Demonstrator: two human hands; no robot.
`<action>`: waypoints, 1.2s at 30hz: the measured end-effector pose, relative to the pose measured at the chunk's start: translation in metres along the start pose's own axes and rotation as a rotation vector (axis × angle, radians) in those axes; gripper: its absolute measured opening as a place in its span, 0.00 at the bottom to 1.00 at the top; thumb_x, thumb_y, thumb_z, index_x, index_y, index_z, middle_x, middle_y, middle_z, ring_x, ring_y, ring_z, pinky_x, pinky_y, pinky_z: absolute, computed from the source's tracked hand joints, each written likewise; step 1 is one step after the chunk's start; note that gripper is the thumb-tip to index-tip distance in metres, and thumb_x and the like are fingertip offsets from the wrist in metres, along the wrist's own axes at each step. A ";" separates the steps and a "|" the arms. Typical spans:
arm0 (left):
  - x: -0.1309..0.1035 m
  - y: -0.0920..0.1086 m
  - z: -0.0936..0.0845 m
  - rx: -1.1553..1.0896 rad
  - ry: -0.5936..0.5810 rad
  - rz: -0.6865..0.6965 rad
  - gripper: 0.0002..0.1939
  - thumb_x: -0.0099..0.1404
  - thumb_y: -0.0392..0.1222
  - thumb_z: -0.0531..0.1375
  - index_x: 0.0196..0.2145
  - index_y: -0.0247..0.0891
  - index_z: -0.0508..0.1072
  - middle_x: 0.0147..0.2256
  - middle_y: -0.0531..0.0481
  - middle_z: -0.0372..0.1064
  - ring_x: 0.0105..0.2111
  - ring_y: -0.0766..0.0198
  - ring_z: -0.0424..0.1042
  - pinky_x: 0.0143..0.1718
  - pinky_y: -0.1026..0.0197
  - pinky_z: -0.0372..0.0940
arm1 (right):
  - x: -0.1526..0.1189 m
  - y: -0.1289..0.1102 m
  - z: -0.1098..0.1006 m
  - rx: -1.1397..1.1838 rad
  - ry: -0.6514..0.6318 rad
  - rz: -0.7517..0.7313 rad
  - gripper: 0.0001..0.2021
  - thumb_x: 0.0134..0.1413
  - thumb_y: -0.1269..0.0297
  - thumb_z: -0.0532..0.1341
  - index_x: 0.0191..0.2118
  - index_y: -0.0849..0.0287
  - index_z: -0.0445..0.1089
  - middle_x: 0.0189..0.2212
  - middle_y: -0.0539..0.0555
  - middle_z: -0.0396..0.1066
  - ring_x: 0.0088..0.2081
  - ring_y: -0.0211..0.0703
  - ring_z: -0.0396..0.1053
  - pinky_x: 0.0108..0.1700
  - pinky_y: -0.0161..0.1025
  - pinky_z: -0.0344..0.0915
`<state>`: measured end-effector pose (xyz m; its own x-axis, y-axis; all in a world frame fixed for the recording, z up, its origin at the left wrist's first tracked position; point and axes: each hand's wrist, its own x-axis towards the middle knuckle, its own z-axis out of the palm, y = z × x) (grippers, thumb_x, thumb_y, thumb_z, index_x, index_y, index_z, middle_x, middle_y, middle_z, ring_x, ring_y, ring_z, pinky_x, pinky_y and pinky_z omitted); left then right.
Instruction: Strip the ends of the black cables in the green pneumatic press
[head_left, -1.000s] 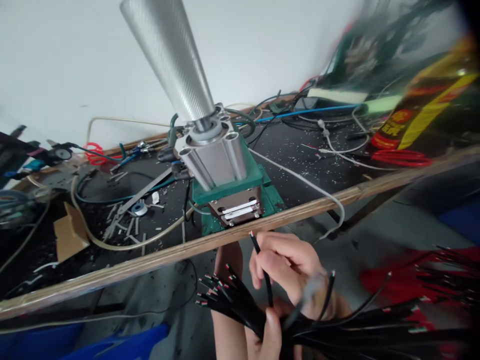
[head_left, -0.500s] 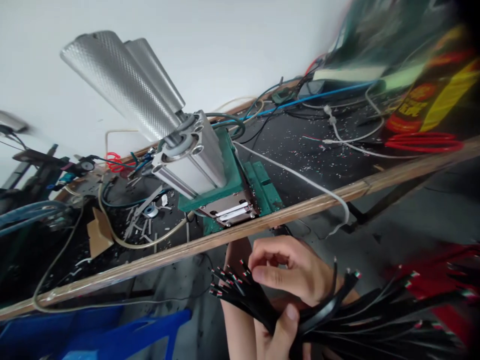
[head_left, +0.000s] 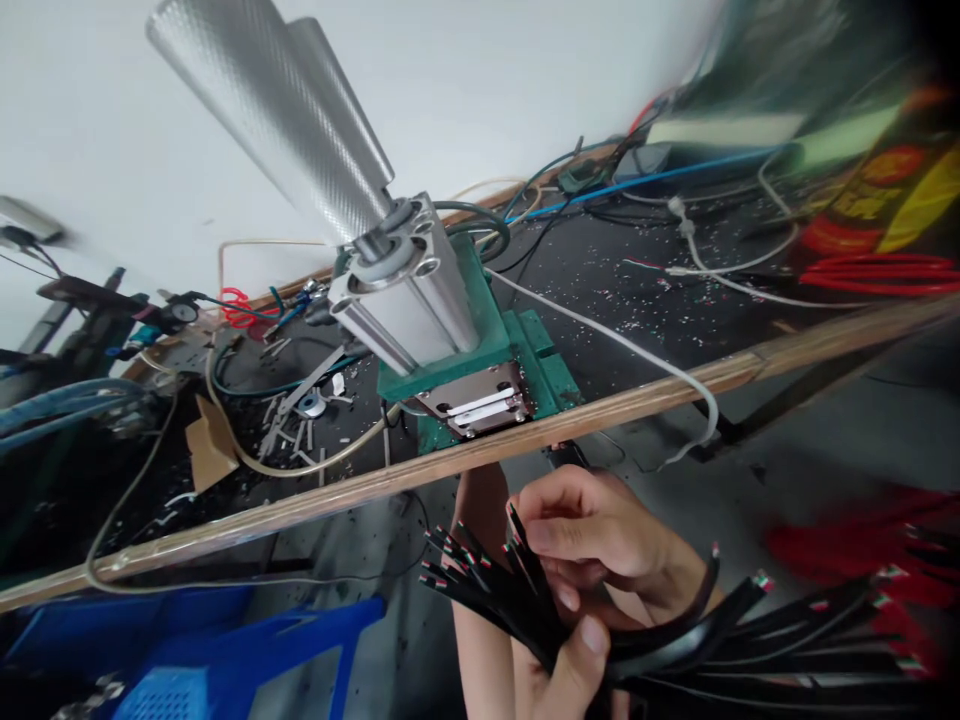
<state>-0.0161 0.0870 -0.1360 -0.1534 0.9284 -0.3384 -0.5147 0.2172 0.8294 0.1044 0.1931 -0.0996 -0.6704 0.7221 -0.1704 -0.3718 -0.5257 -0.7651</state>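
A bundle of black cables (head_left: 517, 610) with stripped ends showing red, green and white cores lies across my lap. My left hand (head_left: 566, 680) is closed around the bundle low in the view, its thumb pressed on top. Just above, my right hand (head_left: 600, 530) pinches a single cable (head_left: 529, 560) near its tip, which stands a little apart from the other ends. More cable ends (head_left: 761, 585) fan out to the right past my right wrist. Part of my left hand's grip is hidden under the bundle.
A green-based pneumatic press (head_left: 427, 300) with silver cylinders stands at the edge of the dark workbench (head_left: 600, 370). Hoses, wire scraps and a red cable coil (head_left: 877, 272) lie on the bench. A blue plastic stool (head_left: 300, 645) stands below left.
My right thumb and fingers have shifted slightly, and one cable now rises from the bundle at their tips. The view has moved, so the press appears further right and higher.
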 end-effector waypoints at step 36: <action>0.026 0.049 0.002 -0.140 -0.198 -0.191 0.48 0.59 0.58 0.82 0.70 0.42 0.72 0.31 0.53 0.78 0.13 0.76 0.58 0.13 0.70 0.60 | 0.049 -0.027 0.056 -0.132 0.653 -0.453 0.19 0.57 0.59 0.76 0.20 0.55 0.74 0.18 0.49 0.74 0.24 0.40 0.75 0.22 0.28 0.60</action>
<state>-0.0432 0.1227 -0.1036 0.1176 0.9183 -0.3781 -0.6316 0.3630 0.6850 0.0457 0.2179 -0.0522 0.0535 0.9909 -0.1234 -0.4112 -0.0908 -0.9070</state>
